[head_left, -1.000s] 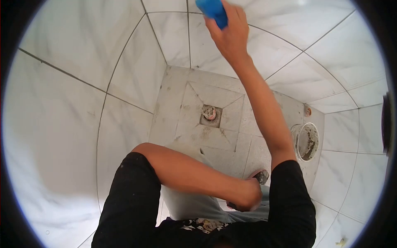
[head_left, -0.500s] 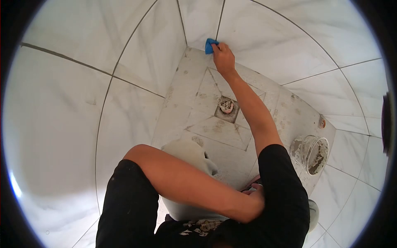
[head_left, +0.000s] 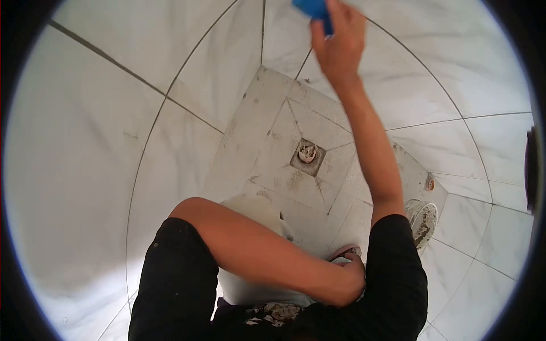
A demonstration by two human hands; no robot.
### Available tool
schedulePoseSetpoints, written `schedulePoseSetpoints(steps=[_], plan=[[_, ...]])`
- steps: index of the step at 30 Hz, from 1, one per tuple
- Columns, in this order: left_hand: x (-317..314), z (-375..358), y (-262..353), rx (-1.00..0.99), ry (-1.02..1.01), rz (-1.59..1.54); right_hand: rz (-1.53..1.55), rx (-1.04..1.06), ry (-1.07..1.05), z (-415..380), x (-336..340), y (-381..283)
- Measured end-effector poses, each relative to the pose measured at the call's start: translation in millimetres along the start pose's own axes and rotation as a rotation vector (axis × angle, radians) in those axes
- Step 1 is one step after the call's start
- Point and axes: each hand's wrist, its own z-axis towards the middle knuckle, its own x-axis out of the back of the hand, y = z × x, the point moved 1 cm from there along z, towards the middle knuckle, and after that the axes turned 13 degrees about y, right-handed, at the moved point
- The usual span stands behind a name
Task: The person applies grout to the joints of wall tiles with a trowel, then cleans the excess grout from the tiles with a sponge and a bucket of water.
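Observation:
My right hand (head_left: 343, 48) is raised in front of the marble-look wall tiles (head_left: 409, 85), above the floor's far corner. Its fingers grip a small flat blue scraper (head_left: 311, 7), blurred by motion and partly cut off by the top edge. Beneath it, a dark joint line runs down to the floor, with a small dark crumb of material (head_left: 307, 80) near its foot. My left forearm lies across my body. The left hand (head_left: 354, 274) is bent down beside my right sleeve, near a pink-edged slipper (head_left: 347, 249); its fingers are mostly hidden.
A square floor drain recess (head_left: 314, 166) holds a stained round pipe end (head_left: 307, 152). A mortar-smeared bucket (head_left: 422, 219) stands to the right, near a small orange-brown pipe opening (head_left: 430, 183) at the wall. Tiled walls enclose the grey floor (head_left: 244, 142).
My right hand has lifted away from the bottom of the wall, moving up and right with the blue scraper. The view has shifted slightly. My left arm stays across my body.

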Motion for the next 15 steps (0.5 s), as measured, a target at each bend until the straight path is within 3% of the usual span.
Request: schedulePoseSetpoints(steps=[3,5,9,10,11,15], plan=[[-6,25,1,-0.065,-0.138,0.057,0.002,-0.012,-0.093,0,-10,14],[-11,27,2,-0.045,-0.113,0.093,-0.114,0.014,-0.246,-56,-24,30],[-31,42,-1,0.026,-0.145,0.120,-0.157,-0.006,-0.358,-165,-37,39],[-32,42,1,0.028,-0.147,0.105,-0.186,-0.033,-0.486,-190,-37,43],[-32,40,-1,0.107,-0.201,0.088,-0.214,-0.055,-0.610,-211,-40,47],[-23,17,-8,0.258,-0.253,0.046,-0.273,-0.048,-0.750,-258,-52,57]])
